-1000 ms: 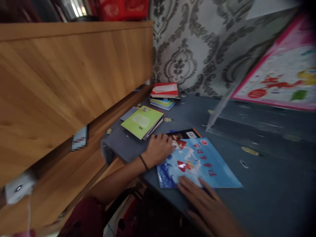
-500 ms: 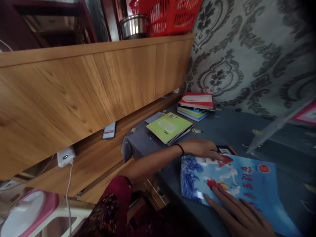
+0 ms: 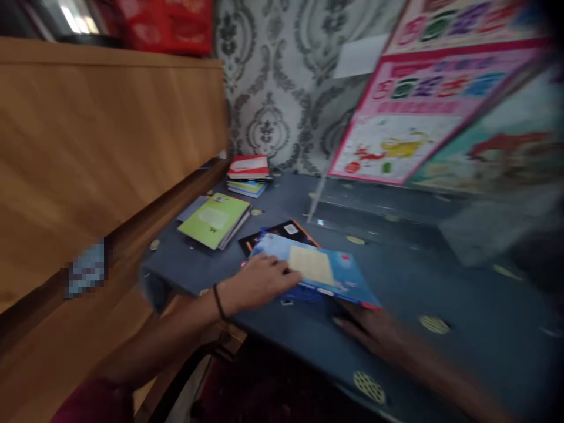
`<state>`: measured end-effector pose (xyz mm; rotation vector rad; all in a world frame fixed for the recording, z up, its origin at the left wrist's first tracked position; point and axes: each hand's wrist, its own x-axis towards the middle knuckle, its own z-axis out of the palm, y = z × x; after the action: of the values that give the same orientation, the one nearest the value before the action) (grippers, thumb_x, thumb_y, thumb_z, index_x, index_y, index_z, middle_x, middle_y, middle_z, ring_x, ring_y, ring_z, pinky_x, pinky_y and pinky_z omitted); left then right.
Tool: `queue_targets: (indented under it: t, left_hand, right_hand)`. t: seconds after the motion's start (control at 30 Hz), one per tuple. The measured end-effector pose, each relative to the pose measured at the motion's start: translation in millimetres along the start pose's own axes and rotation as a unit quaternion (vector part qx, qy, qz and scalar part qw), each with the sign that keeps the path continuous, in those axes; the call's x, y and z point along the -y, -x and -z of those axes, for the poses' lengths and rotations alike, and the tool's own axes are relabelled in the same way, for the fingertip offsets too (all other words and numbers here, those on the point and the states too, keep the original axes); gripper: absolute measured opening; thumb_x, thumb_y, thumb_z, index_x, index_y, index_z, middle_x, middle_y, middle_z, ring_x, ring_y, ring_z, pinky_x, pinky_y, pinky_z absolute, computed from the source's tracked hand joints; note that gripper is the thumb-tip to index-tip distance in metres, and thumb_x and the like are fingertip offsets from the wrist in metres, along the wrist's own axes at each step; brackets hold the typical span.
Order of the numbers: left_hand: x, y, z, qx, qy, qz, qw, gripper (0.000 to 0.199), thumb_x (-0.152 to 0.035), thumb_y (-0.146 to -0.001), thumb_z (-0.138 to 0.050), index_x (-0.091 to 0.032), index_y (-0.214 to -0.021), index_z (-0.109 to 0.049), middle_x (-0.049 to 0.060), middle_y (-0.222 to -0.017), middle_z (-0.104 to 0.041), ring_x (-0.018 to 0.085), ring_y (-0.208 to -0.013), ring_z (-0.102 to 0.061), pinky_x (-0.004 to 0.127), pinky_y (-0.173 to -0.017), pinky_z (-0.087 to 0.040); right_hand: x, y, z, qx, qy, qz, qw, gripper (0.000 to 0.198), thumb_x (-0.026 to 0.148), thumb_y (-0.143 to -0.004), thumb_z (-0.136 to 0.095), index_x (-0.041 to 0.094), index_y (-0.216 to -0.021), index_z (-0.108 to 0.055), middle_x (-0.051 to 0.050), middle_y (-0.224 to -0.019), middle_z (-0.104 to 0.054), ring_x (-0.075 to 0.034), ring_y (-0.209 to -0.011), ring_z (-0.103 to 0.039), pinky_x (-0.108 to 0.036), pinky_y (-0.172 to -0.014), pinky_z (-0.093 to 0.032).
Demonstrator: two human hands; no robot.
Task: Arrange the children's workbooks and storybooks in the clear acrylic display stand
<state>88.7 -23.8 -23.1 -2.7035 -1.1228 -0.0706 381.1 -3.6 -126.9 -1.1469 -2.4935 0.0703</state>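
A thin blue picture book with a pale yellow panel lies tilted over other thin books on the cloth-covered table. My left hand, with a dark band at the wrist, is closed over the book's near left part, fingers curled on its cover. My right hand is at the near right corner, partly beneath the book and blurred. One of its fingers stretches out to the left; the others are mostly hidden. A black book with an orange edge and a white code label sticks out behind the blue one.
A stack topped by a green book lies left of my hands. Farther back is a stack with a red-and-white book. A clear stand holds a pink-edged picture sheet at the right. A wooden panel borders the table's left side.
My view has swung right. The blue book has turned over from its red-lettered cover to a side with a yellow panel. My right hand has gone from lying on the cover to its near edge.
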Motion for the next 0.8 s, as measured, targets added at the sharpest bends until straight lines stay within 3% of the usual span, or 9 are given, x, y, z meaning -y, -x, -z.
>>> queue_targets:
  t: [0.13,0.23,0.33,0.37,0.43,0.53,0.6,0.7,0.8]
  left_hand:
    - [-19,16,-38,0.012,0.031,0.023,0.999,0.007,-0.020,-0.097,-0.058,-0.020,-0.104,-0.059,0.004,-0.096,-0.069,0.020,-0.087,-0.066,0.031,-0.071,-0.050]
    - [-26,21,-44,-0.021,0.033,0.035,0.999,0.008,-0.017,-0.095,-0.058,-0.020,-0.102,-0.060,0.005,-0.099,-0.069,0.021,-0.089,-0.066,0.033,-0.073,-0.052]
    - [-29,24,-50,-0.043,0.036,0.017,0.998,0.019,-0.011,-0.091,-0.058,-0.020,-0.107,-0.063,0.008,-0.104,-0.071,0.023,-0.095,-0.067,0.035,-0.079,-0.054]
    - [-30,24,-52,-0.051,0.034,0.011,0.998,0.023,-0.009,-0.088,-0.058,-0.019,-0.108,-0.065,0.009,-0.103,-0.072,0.024,-0.095,-0.068,0.036,-0.079,-0.055]
    - [-32,25,-55,-0.062,0.023,0.008,0.998,0.030,-0.005,-0.083,-0.057,-0.019,-0.109,-0.066,0.010,-0.096,-0.074,0.025,-0.088,-0.069,0.037,-0.078,-0.056]
    - [-35,24,-53,-0.070,0.001,0.026,0.997,0.028,-0.005,-0.082,-0.055,-0.020,-0.103,-0.067,0.008,-0.090,-0.074,0.025,-0.079,-0.070,0.037,-0.071,-0.058]
    - [-34,23,-51,-0.083,-0.010,0.027,0.996,0.024,-0.006,-0.086,-0.051,-0.019,-0.100,-0.066,0.009,-0.096,-0.075,0.025,-0.083,-0.071,0.036,-0.072,-0.059]
    - [-31,22,-51,-0.104,-0.015,0.013,0.994,0.030,-0.004,-0.091,-0.041,-0.017,-0.102,-0.065,0.012,-0.114,-0.074,0.025,-0.103,-0.071,0.034,-0.078,-0.059]
    - [-31,24,-50,-0.102,0.004,0.024,0.995,0.027,-0.014,-0.100,-0.038,-0.018,-0.104,-0.065,0.011,-0.120,-0.072,0.026,-0.111,-0.069,0.035,-0.081,-0.059]
  right_hand:
    - [26,33,57,0.158,-0.120,-0.007,0.980,0.041,0.050,-0.101,-0.041,0.038,-0.132,-0.065,-0.004,-0.127,-0.071,-0.025,-0.113,-0.068,-0.041,-0.093,-0.060]
    - [64,4,80,0.168,-0.217,-0.056,0.960,0.043,0.050,-0.103,-0.035,0.037,-0.127,-0.068,-0.004,-0.119,-0.074,-0.025,-0.110,-0.069,-0.044,-0.094,-0.059]
    - [96,-53,64,0.120,-0.278,0.002,0.953,0.046,0.045,-0.105,-0.035,0.028,-0.144,-0.053,-0.003,-0.148,-0.055,-0.022,-0.137,-0.051,-0.046,-0.114,-0.044]
    - [102,-73,53,0.127,-0.286,0.023,0.950,0.048,0.043,-0.105,-0.036,0.024,-0.148,-0.047,-0.004,-0.154,-0.048,-0.019,-0.143,-0.044,-0.043,-0.118,-0.039]
    - [108,-107,29,0.170,-0.296,0.063,0.938,0.050,0.040,-0.107,-0.034,0.016,-0.148,-0.046,-0.007,-0.154,-0.047,-0.014,-0.143,-0.043,-0.033,-0.118,-0.037]
    - [97,-137,3,0.188,-0.270,0.103,0.939,0.053,0.043,-0.107,-0.030,0.012,-0.146,-0.049,-0.009,-0.153,-0.048,-0.013,-0.144,-0.039,-0.030,-0.120,-0.033]
    - [77,-139,-7,0.170,-0.219,0.103,0.955,0.056,0.047,-0.106,-0.034,0.013,-0.148,-0.046,-0.010,-0.156,-0.044,-0.016,-0.146,-0.036,-0.035,-0.122,-0.030]
    - [38,-119,-13,0.126,-0.107,0.036,0.986,0.061,0.051,-0.102,-0.041,0.013,-0.150,-0.043,-0.014,-0.158,-0.040,-0.024,-0.149,-0.032,-0.047,-0.123,-0.026]
    - [6,-80,-14,0.081,-0.034,-0.034,0.996,0.064,0.053,-0.103,-0.036,0.014,-0.154,-0.035,-0.014,-0.159,-0.037,-0.027,-0.151,-0.027,-0.052,-0.123,-0.025]
